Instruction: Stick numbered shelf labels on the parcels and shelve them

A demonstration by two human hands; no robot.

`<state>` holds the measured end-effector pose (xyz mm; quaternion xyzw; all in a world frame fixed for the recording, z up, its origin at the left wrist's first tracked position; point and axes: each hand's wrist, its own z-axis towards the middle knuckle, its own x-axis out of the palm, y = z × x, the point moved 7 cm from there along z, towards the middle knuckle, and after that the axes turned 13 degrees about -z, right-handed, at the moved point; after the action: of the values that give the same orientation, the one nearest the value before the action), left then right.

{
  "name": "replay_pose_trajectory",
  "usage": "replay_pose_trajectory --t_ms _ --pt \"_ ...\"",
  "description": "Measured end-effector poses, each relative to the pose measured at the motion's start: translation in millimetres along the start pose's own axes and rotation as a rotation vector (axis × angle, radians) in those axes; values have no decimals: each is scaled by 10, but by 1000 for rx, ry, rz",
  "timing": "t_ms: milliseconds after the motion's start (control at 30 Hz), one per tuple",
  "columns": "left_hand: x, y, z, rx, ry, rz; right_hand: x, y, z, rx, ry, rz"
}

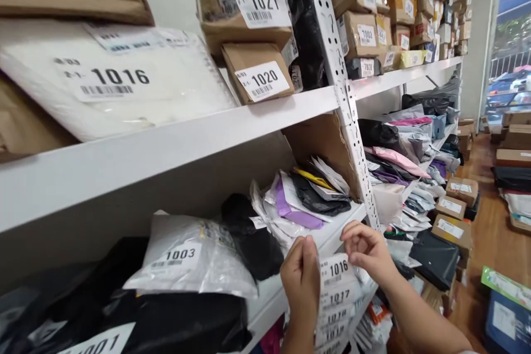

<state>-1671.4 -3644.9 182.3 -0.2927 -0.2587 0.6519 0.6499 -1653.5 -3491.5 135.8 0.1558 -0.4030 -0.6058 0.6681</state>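
Observation:
A strip of printed number labels [337, 297] hangs between my hands in front of the lower shelf, with 1016 at the top and 1017 under it. My left hand [302, 282] is closed at the strip's upper left edge, thumb and fingers pressed together. On the other side my right hand [367, 250] has curled fingers, its thumb and fingertips at the top right corner by the 1016 label. The strip's lower end runs out of the picture. A white parcel [166, 74] on the upper shelf bears the number 1016.
Small boxes marked 1021 [249, 5] and 1020 [259, 74] stand by a perforated upright [344, 83]. Below are a grey 1003 bag [194, 254], black bags and thin mailers [298, 199]. More loaded shelves run to the right, with boxes [452, 229] along the floor.

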Motion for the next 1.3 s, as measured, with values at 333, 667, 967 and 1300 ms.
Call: replay_pose_trajectory --t_ms 333,667,967,1300 --pt "66 -71 -173 108 89 -37 48 -250 -209 193 107 19" --pt "107 231 -568 56 512 325 -75 -493 -320 296 29 45" --pt "-344 -641 -84 313 593 607 -249 -444 -293 399 -124 149" --pt "-14 -611 1353 165 879 1415 523 -730 187 625 266 279"
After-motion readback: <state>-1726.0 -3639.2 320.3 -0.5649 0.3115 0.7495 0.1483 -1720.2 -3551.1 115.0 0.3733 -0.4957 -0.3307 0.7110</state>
